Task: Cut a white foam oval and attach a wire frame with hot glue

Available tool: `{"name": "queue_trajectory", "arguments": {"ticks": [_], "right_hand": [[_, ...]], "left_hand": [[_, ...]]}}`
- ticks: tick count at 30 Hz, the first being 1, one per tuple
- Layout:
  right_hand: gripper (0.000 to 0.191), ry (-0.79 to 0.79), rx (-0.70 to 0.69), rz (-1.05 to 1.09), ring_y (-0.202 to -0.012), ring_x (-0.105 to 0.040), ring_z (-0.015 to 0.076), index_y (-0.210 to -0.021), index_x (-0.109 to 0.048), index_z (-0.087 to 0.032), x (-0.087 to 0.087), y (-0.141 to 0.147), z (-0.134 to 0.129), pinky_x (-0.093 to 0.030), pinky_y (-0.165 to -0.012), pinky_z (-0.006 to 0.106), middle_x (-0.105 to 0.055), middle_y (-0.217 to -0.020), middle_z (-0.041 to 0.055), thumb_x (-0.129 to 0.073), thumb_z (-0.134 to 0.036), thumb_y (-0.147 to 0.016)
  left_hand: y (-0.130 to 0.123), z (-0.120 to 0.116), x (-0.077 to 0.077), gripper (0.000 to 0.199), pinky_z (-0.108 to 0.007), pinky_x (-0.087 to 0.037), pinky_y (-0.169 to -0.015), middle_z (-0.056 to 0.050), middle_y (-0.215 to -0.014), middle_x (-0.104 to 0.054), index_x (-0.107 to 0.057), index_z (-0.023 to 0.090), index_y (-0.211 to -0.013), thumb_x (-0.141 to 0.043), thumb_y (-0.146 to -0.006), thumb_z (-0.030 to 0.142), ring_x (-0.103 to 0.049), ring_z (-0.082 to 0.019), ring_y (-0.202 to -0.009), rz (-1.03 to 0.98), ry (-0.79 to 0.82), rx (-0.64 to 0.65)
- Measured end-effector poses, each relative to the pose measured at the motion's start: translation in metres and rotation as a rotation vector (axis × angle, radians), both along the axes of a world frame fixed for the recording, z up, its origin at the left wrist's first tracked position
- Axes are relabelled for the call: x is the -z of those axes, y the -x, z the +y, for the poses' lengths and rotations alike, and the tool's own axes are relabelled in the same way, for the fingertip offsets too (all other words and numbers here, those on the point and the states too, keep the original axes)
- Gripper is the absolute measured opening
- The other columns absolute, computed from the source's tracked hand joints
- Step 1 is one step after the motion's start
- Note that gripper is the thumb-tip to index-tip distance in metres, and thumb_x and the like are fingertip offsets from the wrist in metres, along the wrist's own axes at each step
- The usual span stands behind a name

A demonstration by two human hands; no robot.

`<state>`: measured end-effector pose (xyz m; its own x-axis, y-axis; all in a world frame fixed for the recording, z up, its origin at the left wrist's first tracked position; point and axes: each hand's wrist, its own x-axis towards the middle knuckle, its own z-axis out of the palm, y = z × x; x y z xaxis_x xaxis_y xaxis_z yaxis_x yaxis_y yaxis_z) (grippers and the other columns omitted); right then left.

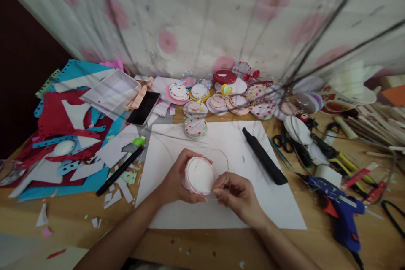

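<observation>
My left hand [181, 180] is wrapped round a round white paper disc [200, 175] with a pink edge, its white face turned up toward me. At the disc's right edge, my right hand [234, 194] pinches a thin string [227, 158]. The string arcs up above the hand and over toward the disc; its far end is too fine to follow. Both hands are over a large white paper sheet [275, 204]. Just beyond them sits a decorated round piece [195, 126] with red dots.
Several decorated paper rounds [218, 103] line the back. At left are coloured paper scraps [60, 114], a phone [144, 109] and a black pen [120, 171]. A black tool [264, 156], scissors [282, 142], pliers [338, 162] and a blue glue gun [340, 206] occupy the right.
</observation>
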<state>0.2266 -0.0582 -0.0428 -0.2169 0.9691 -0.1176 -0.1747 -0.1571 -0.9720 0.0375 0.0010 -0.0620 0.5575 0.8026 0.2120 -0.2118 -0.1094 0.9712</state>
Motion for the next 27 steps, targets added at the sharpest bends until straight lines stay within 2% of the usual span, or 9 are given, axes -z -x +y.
{"name": "queue_trajectory", "arguments": {"ticks": [9,13,17,21,23,25,27], "right_hand": [[0.015,-0.012,-0.025,-0.031,-0.049,-0.047,0.0072,-0.074,-0.061,-0.017,0.002,0.000,-0.001,-0.038,-0.048,0.020,-0.056,-0.056,-0.0024,-0.067,-0.029,-0.080],[0.016,-0.018,-0.018,0.023,-0.049,-0.044,0.0065,-0.075,-0.055,-0.018,0.001,0.004,-0.001,-0.035,-0.047,0.019,-0.052,-0.057,-0.0040,-0.064,-0.030,-0.083],[0.013,0.004,0.016,0.177,-0.049,-0.042,0.0060,-0.091,-0.046,-0.023,0.000,0.012,-0.001,-0.035,-0.047,0.018,-0.046,-0.060,-0.0072,-0.056,-0.031,-0.088],[0.035,0.012,-0.016,0.297,-0.056,-0.049,0.0076,-0.112,-0.037,-0.028,0.007,0.017,0.001,-0.042,-0.048,0.020,-0.053,-0.080,-0.0033,-0.059,-0.035,-0.086],[0.039,0.041,-0.057,0.324,-0.059,-0.053,0.0095,-0.118,-0.036,-0.027,0.010,0.017,0.002,-0.046,-0.051,0.024,-0.055,-0.084,-0.0010,-0.057,-0.038,-0.087],[0.036,0.080,-0.072,0.317,-0.061,-0.055,0.0110,-0.118,-0.040,-0.025,0.011,0.015,0.003,-0.048,-0.054,0.026,-0.057,-0.080,-0.0006,-0.054,-0.039,-0.088],[0.027,0.102,-0.013,0.270,-0.057,-0.055,0.0103,-0.112,-0.046,-0.023,0.011,0.013,0.005,-0.047,-0.053,0.024,-0.057,-0.074,-0.0019,-0.054,-0.036,-0.089]], "left_hand": [[0.000,-0.002,-0.001,0.082,-0.033,-0.043,-0.080,-0.010,-0.117,-0.056,-0.041,0.024,-0.114,-0.086,-0.046,0.025,-0.054,-0.024,-0.098,0.049,0.021,0.007],[-0.001,-0.003,-0.002,0.078,-0.033,-0.043,-0.083,-0.009,-0.115,-0.057,-0.043,0.024,-0.112,-0.086,-0.047,0.024,-0.054,-0.023,-0.100,0.042,0.047,-0.026],[-0.004,-0.002,-0.005,0.071,-0.033,-0.043,-0.086,-0.010,-0.118,-0.056,-0.043,0.023,-0.115,-0.082,-0.056,0.026,-0.054,-0.023,-0.103,-0.038,0.172,-0.061],[-0.006,-0.003,-0.011,0.076,-0.034,-0.042,-0.091,-0.012,-0.132,-0.049,-0.037,0.027,-0.124,-0.079,-0.061,0.018,-0.051,-0.024,-0.114,-0.070,0.238,-0.059],[-0.006,-0.004,-0.015,0.080,-0.034,-0.040,-0.095,-0.012,-0.137,-0.044,-0.035,0.029,-0.128,-0.078,-0.062,0.015,-0.046,-0.026,-0.121,-0.035,0.232,-0.053],[-0.006,-0.006,-0.020,0.081,-0.035,-0.039,-0.097,-0.011,-0.140,-0.042,-0.034,0.030,-0.130,-0.078,-0.063,0.013,-0.042,-0.027,-0.126,0.007,0.200,-0.028],[-0.005,-0.008,-0.023,0.082,-0.036,-0.037,-0.100,-0.011,-0.142,-0.039,-0.035,0.029,-0.131,-0.078,-0.062,0.014,-0.039,-0.028,-0.128,0.028,0.165,0.023]]}}
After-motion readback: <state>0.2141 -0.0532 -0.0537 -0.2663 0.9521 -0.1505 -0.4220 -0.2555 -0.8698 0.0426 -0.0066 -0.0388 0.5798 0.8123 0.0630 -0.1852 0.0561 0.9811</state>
